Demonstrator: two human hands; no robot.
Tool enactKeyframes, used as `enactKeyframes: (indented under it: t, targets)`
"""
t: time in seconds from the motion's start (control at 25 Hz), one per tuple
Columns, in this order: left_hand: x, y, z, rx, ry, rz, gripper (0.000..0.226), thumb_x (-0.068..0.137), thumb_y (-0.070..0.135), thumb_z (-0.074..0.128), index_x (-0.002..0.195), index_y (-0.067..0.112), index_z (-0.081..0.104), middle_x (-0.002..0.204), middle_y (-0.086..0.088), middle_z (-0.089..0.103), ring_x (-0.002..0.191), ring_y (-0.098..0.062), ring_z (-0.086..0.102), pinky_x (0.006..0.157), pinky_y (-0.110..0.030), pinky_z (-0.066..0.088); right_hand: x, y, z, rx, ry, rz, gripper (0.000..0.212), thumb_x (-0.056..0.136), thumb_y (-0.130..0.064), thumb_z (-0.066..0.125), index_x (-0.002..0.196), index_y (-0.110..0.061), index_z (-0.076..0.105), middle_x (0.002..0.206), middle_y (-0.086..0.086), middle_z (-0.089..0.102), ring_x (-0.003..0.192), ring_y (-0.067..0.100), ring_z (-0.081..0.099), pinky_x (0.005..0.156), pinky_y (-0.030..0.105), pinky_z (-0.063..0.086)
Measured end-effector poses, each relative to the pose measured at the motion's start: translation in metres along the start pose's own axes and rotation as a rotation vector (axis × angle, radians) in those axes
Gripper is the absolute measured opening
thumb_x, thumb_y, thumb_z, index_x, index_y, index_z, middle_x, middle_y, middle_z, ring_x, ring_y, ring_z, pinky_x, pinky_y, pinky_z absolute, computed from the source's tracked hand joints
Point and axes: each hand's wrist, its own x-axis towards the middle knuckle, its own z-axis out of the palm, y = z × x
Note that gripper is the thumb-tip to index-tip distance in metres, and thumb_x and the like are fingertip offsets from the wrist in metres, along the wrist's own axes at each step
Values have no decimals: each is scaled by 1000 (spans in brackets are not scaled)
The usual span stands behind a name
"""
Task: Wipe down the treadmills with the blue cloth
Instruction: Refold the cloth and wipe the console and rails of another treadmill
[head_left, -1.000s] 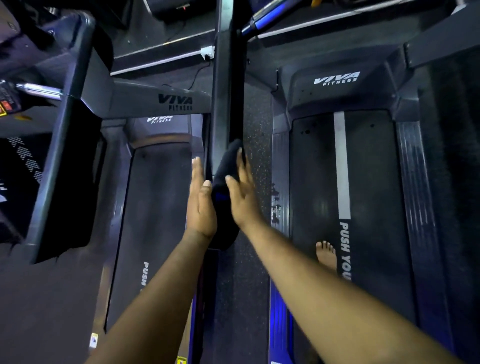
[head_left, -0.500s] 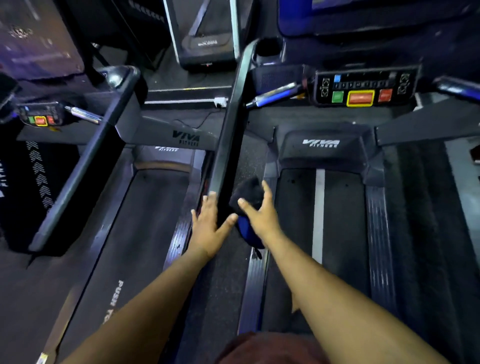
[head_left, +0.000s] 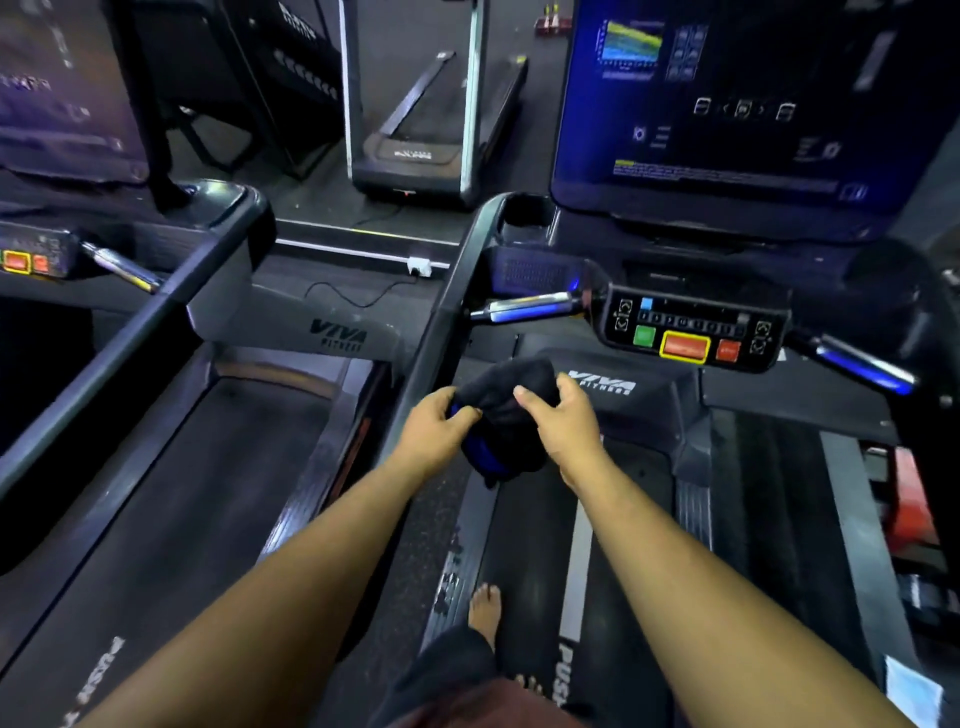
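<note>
Right now both hands grasp the bunched blue cloth (head_left: 501, 415): left hand (head_left: 434, 431) & right hand (head_left: 563, 423), just right of the side handrail (head_left: 436, 332). Rail runs up-away; left hand's nearer it.

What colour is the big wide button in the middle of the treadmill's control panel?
Red with a yellow border, seen clearly in the head view, between a green button and a smaller red one.

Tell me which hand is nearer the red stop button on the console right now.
Right. The right hand grips the blue cloth just below-left of the red stop button; the left hand grips the cloth's far side, farther left.
</note>
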Motion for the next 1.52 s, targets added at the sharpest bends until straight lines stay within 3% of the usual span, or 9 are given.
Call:
enactKeyframes:
  t: [0.2, 0.4, 0.52, 0.68, 0.88, 1.0, 1.16, 1.32, 1.52]
  targets:
    - [100, 15, 0, 197, 14, 97, 31, 82, 45, 64, 95, 17, 64, 87, -2, 71, 84, -22, 66, 77, -43, 55, 73, -23, -10, -478, 188, -131, 39, 87, -49, 68, 101, -17, 52, 98, 4, 68, 92, 28, 64, 75, 40, 52]
    - [200, 33, 16, 489, 32, 288, 33, 93, 50, 56, 99, 19, 64, 90, -1, 70, 91, -26, 63, 80, -40, 45, 156, -44, -9, -794, 351, -132, 47, 92, -47, 62, 120, -16, 42, 122, 11, 60, 99, 39, 64, 69, 42, 51]
    - [253, 39, 29, 635, 1, 298, 33, 95, 53, 49, 86, 22, 56, 86, 1, 67, 97, -25, 58, 82, -41, 34, 197, -39, 8, -1136, 434, -276, 55, 90, -39, 61, 135, -15, 40, 139, 11, 46, 125, 34, 50, 93, 53, 47]
    - [284, 25, 36, 807, 14, 379, 33, 96, 52, 43, 98, 25, 63, 108, 3, 66, 115, -23, 52, 91, -45, 31, 226, 1, 30, -1428, 77, -450, 60, 96, -46, 43, 150, -20, 36, 151, 5, 44, 145, 25, 34, 116, 67, 14]
    - [288, -25, 8, 891, 7, 422, 58, 99, 52, 33, 149, 22, 39, 161, 2, 29, 151, -19, 20, 113, -61, 10, 271, -27, 36, -1564, -160, -390, 67, 93, -72, 24, 105, -20, 63, 100, 6, 71, 95, 29, 65, 87, 45, 41]
    - [283, -28, 2, 841, -52, 368, 63, 101, 51, 16, 156, 22, 21, 166, 6, 12, 153, -11, 1, 116, -66, -1, 270, -28, 37, -1582, -192, -428, 72, 89, -78, 27, 109, -18, 62, 101, 7, 69, 93, 30, 64, 84, 46, 42]
    - [284, -21, -3, 709, -98, 333, 69, 97, 52, 13, 159, 23, 5, 166, 10, 4, 151, -5, -9, 118, -63, -8, 246, -1, 33, -1726, -166, -548, 90, 69, -79, 61, 132, -16, 50, 112, 8, 62, 100, 28, 59, 91, 51, 46]
    - [286, -15, -6, 705, -142, 337, 74, 93, 57, 11, 158, 24, -3, 165, 12, -4, 150, -4, -15, 118, -61, -12, 292, -43, 53, -1537, -524, -292, 73, 67, -78, 60, 112, -21, 56, 101, 2, 68, 91, 27, 66, 75, 40, 49]
    - [284, -15, -6, 701, -142, 336, 73, 94, 55, 14, 158, 24, -2, 165, 12, -3, 150, -5, -14, 118, -63, -8, 257, -19, 53, -1686, -274, -531, 75, 72, -75, 62, 122, -20, 51, 105, 5, 65, 94, 26, 62, 83, 44, 44]
